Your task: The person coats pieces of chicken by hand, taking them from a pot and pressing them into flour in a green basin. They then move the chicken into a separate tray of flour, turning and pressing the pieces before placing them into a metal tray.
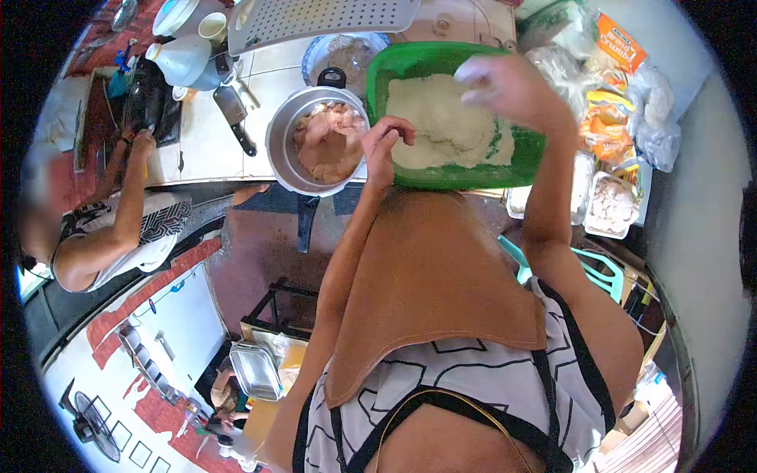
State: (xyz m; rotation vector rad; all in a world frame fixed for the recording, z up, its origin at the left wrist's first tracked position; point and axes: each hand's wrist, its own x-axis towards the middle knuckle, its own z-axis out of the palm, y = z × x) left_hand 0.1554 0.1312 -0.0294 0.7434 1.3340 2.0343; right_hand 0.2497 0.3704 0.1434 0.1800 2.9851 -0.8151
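Note:
A green basin (378,87) holds pale breading powder, heaped and pressed into ridges. Above its right half is my right hand (501,88), its fingertips coated white and slightly blurred; whether anything is between them cannot be made out. My left hand (388,145) rests at the basin's left edge with fingers curled, and nothing shows in them. Just left of it, a silver pot (277,142) with black handles contains raw, pinkish meat (327,134). Behind the pot sits a blue-and-white bowl (315,59) with brownish contents.
A knife (231,110) lies on the tiled counter left of the pot. Packets (619,43) and trays of coated pieces (611,206) stand right of the basin. A perforated metal tray (315,22) is at the back. Another person (118,229) works at the far left.

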